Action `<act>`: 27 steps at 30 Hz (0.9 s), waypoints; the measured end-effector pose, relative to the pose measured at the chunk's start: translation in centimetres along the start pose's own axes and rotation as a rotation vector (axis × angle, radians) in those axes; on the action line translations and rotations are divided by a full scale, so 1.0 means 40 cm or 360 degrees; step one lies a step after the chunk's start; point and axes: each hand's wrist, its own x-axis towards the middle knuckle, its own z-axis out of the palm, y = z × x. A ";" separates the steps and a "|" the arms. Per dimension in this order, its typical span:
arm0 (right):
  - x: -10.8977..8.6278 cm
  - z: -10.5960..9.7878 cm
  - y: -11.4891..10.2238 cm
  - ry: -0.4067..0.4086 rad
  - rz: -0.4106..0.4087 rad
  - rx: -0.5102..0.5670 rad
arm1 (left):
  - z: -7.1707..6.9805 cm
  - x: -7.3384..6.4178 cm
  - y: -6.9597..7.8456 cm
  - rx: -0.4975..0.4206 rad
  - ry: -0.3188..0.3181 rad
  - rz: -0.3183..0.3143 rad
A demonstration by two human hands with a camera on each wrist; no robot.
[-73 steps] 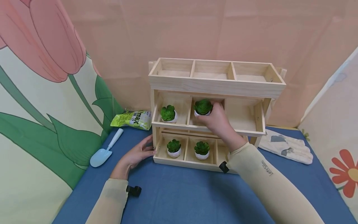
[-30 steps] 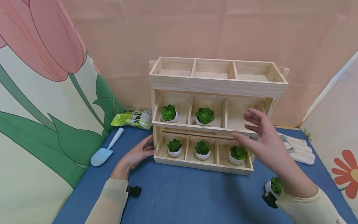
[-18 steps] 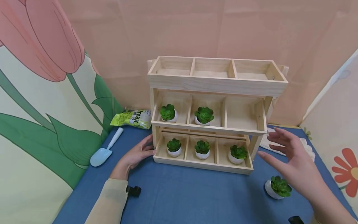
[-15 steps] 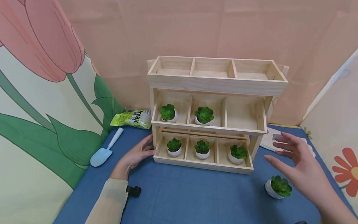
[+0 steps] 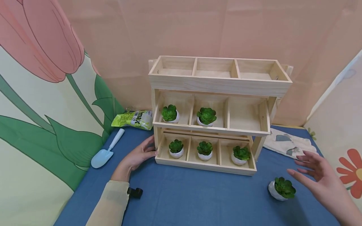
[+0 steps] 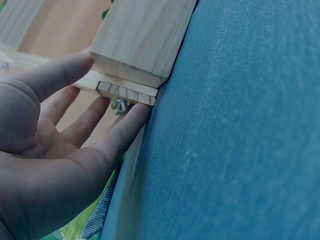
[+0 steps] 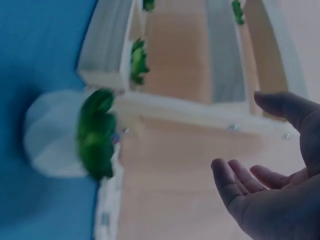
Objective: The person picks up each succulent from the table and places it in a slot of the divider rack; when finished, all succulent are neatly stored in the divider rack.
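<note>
A three-tier wooden planter shelf [image 5: 220, 85] stands on the blue table. My left hand [image 5: 138, 157] rests against its lower left end; the left wrist view shows the thumb [image 6: 75, 67] at the bottom box's corner and extended fingers touching the side. My right hand [image 5: 319, 179], fingers apart and holding nothing, hovers to the right of a potted succulent [image 5: 282, 189] in a white pot on the table. Two potted succulents, left [image 5: 170, 113] and middle [image 5: 206, 116], sit in the middle tier. In the bottom tier, each compartment holds one: left [image 5: 176, 148], middle [image 5: 205, 150], right [image 5: 240, 155].
Left of the shelf lie a light blue trowel [image 5: 106, 152] and a green-and-white bag [image 5: 134, 120]. Pale gloves [image 5: 288, 142] lie to its right. The top tier has three bare compartments. Printed cloth walls surround the table.
My right hand has let go of the succulent in the middle tier's centre compartment. It has drawn back right and down to beside the potted succulent on the table. The left hand has stayed put.
</note>
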 end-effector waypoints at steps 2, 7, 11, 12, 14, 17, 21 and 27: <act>0.002 -0.004 0.026 -0.0040 0.0024 -0.0007 | 0.000 -0.001 -0.001 -0.0010 -0.0007 0.0010; 0.009 -0.009 0.087 -0.0253 0.0225 0.0023 | 0.000 -0.004 -0.002 -0.0028 -0.0020 0.0018; 0.011 -0.012 0.134 -0.0461 0.0381 0.0090 | 0.001 -0.006 -0.002 -0.0023 -0.0026 0.0022; 0.011 -0.011 0.145 -0.0493 0.0407 0.0117 | 0.001 -0.006 -0.002 -0.0023 -0.0024 0.0022; 0.009 -0.006 0.165 -0.0538 0.0451 0.0129 | 0.001 -0.006 -0.002 -0.0029 -0.0020 0.0019; 0.008 0.005 0.190 -0.0611 0.0532 0.0204 | 0.001 -0.005 -0.005 -0.0019 -0.0019 0.0017; 0.008 0.022 0.221 -0.0712 0.0583 0.0273 | 0.000 -0.004 -0.006 -0.0010 -0.0021 0.0018; 0.003 0.044 0.256 -0.0754 0.0609 0.0297 | 0.000 -0.005 -0.002 -0.0016 -0.0024 0.0017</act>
